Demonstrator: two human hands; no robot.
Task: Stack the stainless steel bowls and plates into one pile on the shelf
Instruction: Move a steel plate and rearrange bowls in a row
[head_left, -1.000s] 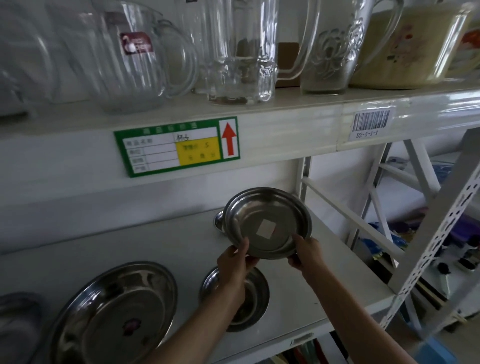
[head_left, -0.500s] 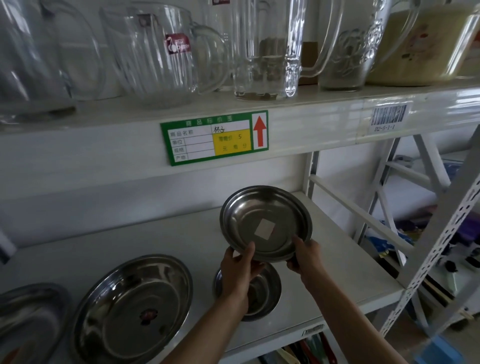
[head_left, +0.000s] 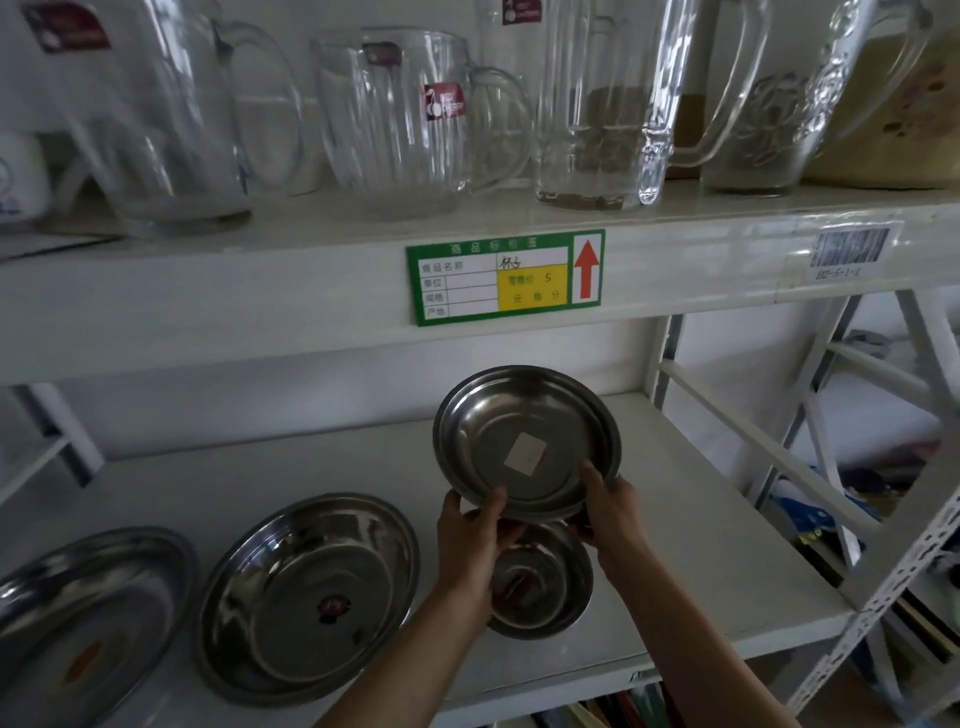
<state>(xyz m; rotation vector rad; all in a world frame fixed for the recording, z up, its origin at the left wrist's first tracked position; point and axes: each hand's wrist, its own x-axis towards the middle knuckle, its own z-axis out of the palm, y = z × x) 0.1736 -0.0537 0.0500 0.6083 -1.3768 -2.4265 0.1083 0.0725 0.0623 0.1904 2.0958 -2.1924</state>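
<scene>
Both my hands hold a small steel plate (head_left: 524, 441) with a white sticker, tilted toward me above the lower shelf (head_left: 701, 545); a second rim shows just behind it. My left hand (head_left: 472, 530) grips its lower left rim, my right hand (head_left: 608, 506) its lower right rim. Directly beneath them a small steel bowl (head_left: 545, 587) rests on the shelf, partly hidden by my left wrist. A large steel plate (head_left: 306, 597) lies to the left, and another large plate (head_left: 88, 618) sits at the far left edge.
The upper shelf (head_left: 311, 291) carries glass pitchers (head_left: 395, 119) and mugs (head_left: 597, 104), with a green price label (head_left: 506, 278) on its front. White shelf uprights and braces (head_left: 810, 467) stand to the right, close to the lower shelf's end.
The view has shifted left, showing the far-left plate. The held plate stays in both hands above the small bowl, slightly lower and closer to it.
</scene>
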